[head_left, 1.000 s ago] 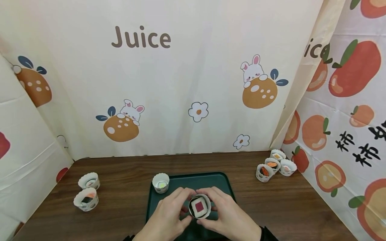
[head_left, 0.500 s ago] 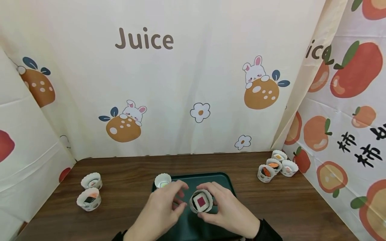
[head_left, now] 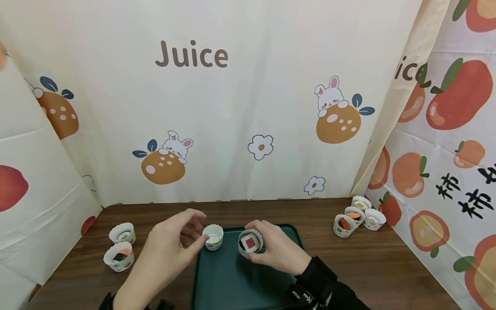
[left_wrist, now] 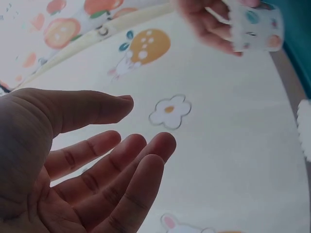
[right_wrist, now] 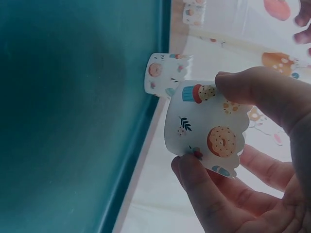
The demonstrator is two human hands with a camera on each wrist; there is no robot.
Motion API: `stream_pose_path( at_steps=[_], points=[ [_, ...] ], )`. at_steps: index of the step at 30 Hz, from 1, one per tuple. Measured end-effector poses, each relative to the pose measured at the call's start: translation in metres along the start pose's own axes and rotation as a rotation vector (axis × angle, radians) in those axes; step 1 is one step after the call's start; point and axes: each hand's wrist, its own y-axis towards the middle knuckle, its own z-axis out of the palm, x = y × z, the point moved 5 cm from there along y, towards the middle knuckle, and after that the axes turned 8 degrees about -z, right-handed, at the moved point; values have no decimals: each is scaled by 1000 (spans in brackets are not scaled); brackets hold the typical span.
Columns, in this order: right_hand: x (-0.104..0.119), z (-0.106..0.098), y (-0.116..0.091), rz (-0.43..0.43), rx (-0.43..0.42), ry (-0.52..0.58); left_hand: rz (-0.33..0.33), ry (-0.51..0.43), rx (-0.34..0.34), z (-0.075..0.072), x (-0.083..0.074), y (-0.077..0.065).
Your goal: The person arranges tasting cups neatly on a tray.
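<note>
My right hand [head_left: 277, 249] grips a scalloped paper baking cup [right_wrist: 206, 124], printed with donuts and cupcakes, by its side. In the head view a squarish sushi roll with a dark pink centre [head_left: 250, 243] sits inside it. That cup is held above the green tray [head_left: 228, 284], over its back half. Another paper cup [head_left: 213, 237] with a pale green-centred piece stands at the tray's back left corner. My left hand [head_left: 164, 245] is just left of this second cup, thumb and fingers apart. In the left wrist view its palm [left_wrist: 48, 208] holds nothing.
Two paper cups with sushi, one of them nearer [head_left: 119, 256], stand at the table's left. Several more cups [head_left: 345, 226] cluster at the back right corner. Printed cloth [head_left: 217, 107] hangs behind and along both sides of the wooden table [head_left: 329, 275].
My left hand has let go of the cup and moved left, past the tray's edge. My right hand keeps its cup and has carried it slightly back and left.
</note>
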Motion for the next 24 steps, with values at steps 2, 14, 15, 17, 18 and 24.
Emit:
stream_pose_path(
  at_steps=[2,14,15,17,18,24],
  points=[
    [-3,3,8,18,8,0,21,-2,-28,-6,1,0],
    [-26,31,40,109,62,-4,55,5,-122,-17,10,-4],
    [-27,32,41,115,63,-4,59,5,-128,-18,10,-4],
    [-29,35,44,128,70,-4,67,7,-138,-19,9,-3],
    [-30,36,45,134,73,-4,70,7,-141,-20,9,-3],
    [-33,39,50,141,78,-19,71,4,-143,-22,8,-2]
  ],
)
